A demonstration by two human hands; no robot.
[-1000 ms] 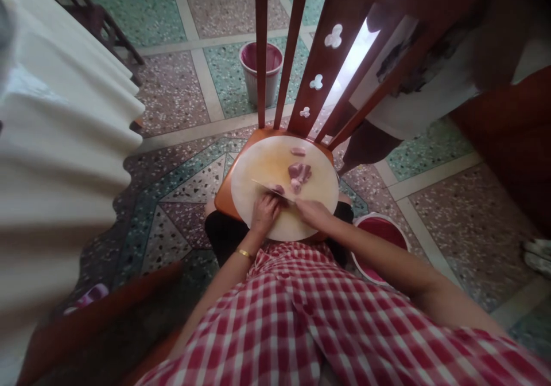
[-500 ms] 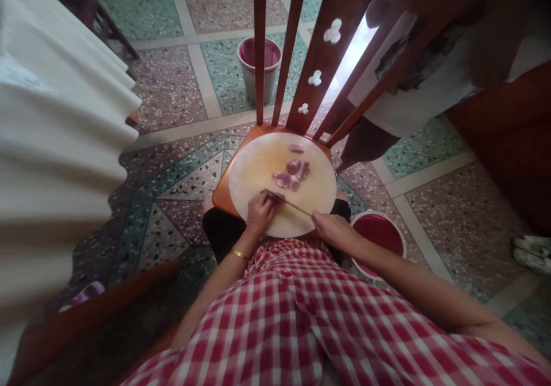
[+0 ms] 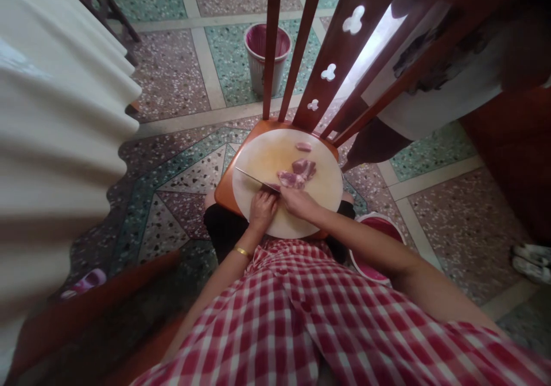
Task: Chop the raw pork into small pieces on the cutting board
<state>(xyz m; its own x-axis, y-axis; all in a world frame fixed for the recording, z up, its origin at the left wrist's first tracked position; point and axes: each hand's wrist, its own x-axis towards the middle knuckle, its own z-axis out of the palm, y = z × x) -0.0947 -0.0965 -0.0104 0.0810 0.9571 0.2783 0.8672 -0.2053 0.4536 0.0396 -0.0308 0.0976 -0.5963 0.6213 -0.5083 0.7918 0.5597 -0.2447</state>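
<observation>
Meat [image 3: 276,187] toward the board's [image 3: 262,156] near edge should slice safest with left grip [image 3: 263,207] pinning it, right grip [image 3: 299,201] clamped on knife [image 3: 253,178].

Round cutting board [image 3: 262,156] sits on a wooden chair seat [image 3: 224,194], with meat pieces [image 3: 298,174] near the board's middle. Right hand [image 3: 298,201] grips a knife [image 3: 255,178], blade angled left across the board. Left hand [image 3: 262,208] rests at the board's near edge beside the blade, grip unclear. Pink bucket [image 3: 267,59] stands behind the chair, red basin [image 3: 381,231] under the right forearm.
</observation>
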